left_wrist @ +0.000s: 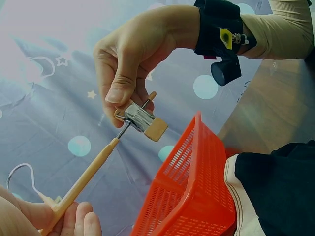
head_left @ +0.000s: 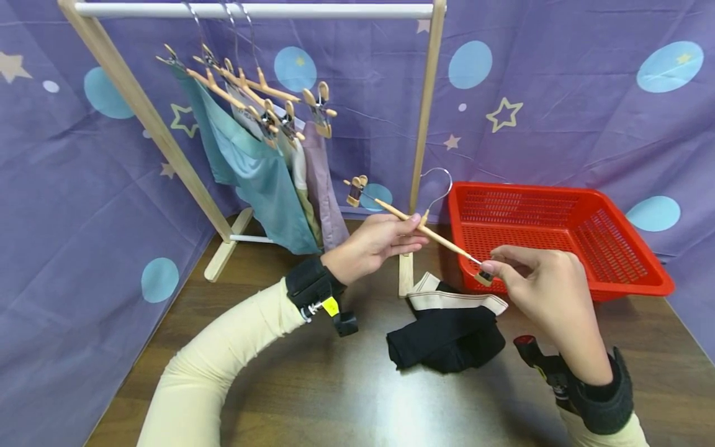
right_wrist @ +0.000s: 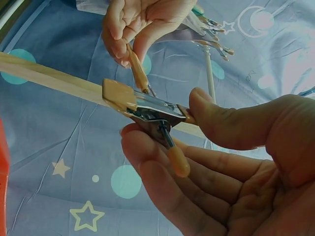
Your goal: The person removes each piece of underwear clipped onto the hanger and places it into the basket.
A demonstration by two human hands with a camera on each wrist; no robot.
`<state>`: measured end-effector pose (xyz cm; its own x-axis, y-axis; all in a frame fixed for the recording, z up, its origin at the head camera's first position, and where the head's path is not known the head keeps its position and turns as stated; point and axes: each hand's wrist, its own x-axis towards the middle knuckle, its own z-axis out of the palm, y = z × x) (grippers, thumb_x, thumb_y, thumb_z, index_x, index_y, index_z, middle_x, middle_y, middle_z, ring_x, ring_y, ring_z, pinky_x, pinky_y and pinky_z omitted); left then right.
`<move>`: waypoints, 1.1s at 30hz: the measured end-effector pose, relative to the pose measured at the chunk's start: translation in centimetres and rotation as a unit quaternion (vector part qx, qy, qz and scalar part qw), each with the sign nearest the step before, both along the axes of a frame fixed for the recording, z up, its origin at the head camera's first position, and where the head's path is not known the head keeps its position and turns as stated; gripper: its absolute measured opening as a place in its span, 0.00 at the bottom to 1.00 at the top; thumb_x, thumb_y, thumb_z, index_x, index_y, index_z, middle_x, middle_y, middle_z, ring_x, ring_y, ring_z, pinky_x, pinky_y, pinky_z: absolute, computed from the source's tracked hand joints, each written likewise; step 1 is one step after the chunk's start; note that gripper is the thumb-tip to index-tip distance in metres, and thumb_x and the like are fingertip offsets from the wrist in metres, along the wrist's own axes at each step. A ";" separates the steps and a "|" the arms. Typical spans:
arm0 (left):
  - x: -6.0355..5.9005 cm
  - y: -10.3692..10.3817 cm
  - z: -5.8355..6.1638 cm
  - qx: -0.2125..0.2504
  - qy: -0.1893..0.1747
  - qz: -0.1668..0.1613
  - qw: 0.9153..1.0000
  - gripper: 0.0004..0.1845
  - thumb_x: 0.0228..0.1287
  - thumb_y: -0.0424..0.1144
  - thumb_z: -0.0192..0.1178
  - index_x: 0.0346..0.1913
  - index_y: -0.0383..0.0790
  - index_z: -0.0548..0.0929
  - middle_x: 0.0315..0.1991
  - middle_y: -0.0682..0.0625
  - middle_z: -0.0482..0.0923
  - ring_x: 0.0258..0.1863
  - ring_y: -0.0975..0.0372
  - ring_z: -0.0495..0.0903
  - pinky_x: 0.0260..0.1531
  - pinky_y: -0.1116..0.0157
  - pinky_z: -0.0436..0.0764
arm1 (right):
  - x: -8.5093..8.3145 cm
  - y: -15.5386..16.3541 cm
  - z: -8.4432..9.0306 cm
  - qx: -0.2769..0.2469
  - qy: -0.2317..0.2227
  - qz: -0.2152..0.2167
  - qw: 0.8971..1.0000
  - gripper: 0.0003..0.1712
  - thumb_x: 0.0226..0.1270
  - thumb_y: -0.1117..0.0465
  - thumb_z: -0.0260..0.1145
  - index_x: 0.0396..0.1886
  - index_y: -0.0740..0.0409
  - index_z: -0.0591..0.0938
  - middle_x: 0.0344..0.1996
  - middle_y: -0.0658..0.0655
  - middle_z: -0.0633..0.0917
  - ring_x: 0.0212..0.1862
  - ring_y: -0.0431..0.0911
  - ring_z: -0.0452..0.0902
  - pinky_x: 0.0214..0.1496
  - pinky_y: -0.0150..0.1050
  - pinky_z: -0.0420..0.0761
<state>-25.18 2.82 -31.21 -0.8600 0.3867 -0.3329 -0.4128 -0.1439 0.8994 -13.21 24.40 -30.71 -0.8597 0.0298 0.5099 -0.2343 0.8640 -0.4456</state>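
A wooden clip hanger point(head_left: 447, 243) with a metal hook is held up in front of me, tilted down to the right. My left hand point(head_left: 380, 241) pinches its bar near the hook between thumb and fingers. At the lower end my right hand point(head_left: 539, 282) pinches the clip point(right_wrist: 147, 108), thumb on one side and fingertips on the other; nothing shows in the clip's mouth. The other clip point(head_left: 356, 190) hangs free at the upper left. Below the hands lies a folded black garment point(head_left: 452, 338) with a cream waistband point(head_left: 455, 300), flat on the table.
A red plastic basket point(head_left: 631, 236) stands behind my right hand. To the left, a wooden rack point(head_left: 426, 112) with a white rail point(head_left: 313, 10) carries several clip hangers with clothes, among them teal shorts point(head_left: 257, 180) and a mauve garment point(head_left: 326, 192). A purple patterned cloth point(head_left: 558, 74) hangs behind.
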 end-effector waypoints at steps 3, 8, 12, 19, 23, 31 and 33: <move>0.2 0.0 0.1 -0.001 0.011 -0.003 1.000 0.15 0.75 0.34 0.59 0.56 0.27 0.81 0.33 0.51 0.84 0.32 0.65 0.86 0.61 0.58 0.83 | 0.1 -0.1 0.0 -0.002 0.005 -0.001 1.000 0.07 0.54 0.62 0.82 0.32 0.55 0.91 0.17 0.51 0.85 0.15 0.37 0.64 0.16 0.34 0.59; 0.6 0.2 0.1 -0.009 0.027 -0.008 1.000 0.12 0.72 0.30 0.62 0.53 0.27 0.82 0.31 0.53 0.84 0.31 0.67 0.85 0.55 0.64 0.87 | 0.2 -0.5 0.0 0.003 0.023 0.004 1.000 0.08 0.52 0.62 0.82 0.30 0.53 0.90 0.16 0.49 0.83 0.15 0.35 0.65 0.16 0.33 0.60; 0.8 0.4 0.2 -0.019 0.028 0.017 0.999 0.12 0.69 0.29 0.64 0.52 0.28 0.83 0.34 0.50 0.85 0.31 0.67 0.84 0.51 0.66 0.88 | 0.3 -1.0 0.3 0.018 0.028 0.009 0.999 0.08 0.52 0.61 0.82 0.30 0.53 0.90 0.13 0.48 0.79 0.14 0.36 0.63 0.15 0.34 0.57; 1.1 0.1 0.5 -0.033 0.043 0.057 0.997 0.14 0.67 0.29 0.67 0.53 0.25 0.84 0.36 0.45 0.88 0.28 0.67 0.83 0.54 0.61 0.88 | 0.6 -1.8 1.1 0.025 0.007 0.035 0.999 0.10 0.53 0.60 0.83 0.34 0.55 0.90 0.18 0.50 0.86 0.20 0.43 0.79 0.19 0.32 0.68; 1.3 -0.3 1.0 -0.031 0.055 0.064 0.996 0.15 0.67 0.28 0.66 0.54 0.25 0.84 0.37 0.44 0.88 0.29 0.66 0.84 0.57 0.57 0.86 | 0.8 -2.2 1.5 0.025 0.004 0.052 0.998 0.09 0.53 0.58 0.82 0.33 0.52 0.90 0.19 0.47 0.86 0.20 0.38 0.75 0.20 0.32 0.69; 1.5 -0.9 2.0 -0.022 0.064 0.070 0.995 0.17 0.70 0.25 0.61 0.60 0.22 0.79 0.60 0.30 0.80 0.33 0.66 0.84 0.55 0.61 0.86 | 0.9 -3.1 2.2 0.000 -0.031 0.079 0.996 0.12 0.54 0.53 0.82 0.35 0.51 0.91 0.21 0.45 0.87 0.22 0.37 0.77 0.22 0.31 0.72; 1.5 -1.1 2.2 -0.016 0.059 0.068 0.996 0.17 0.71 0.25 0.60 0.60 0.21 0.79 0.60 0.29 0.79 0.41 0.60 0.88 0.55 0.60 0.86 | 0.9 -3.4 2.3 -0.007 -0.038 0.087 0.995 0.13 0.53 0.52 0.83 0.35 0.52 0.91 0.21 0.45 0.88 0.24 0.37 0.81 0.23 0.30 0.75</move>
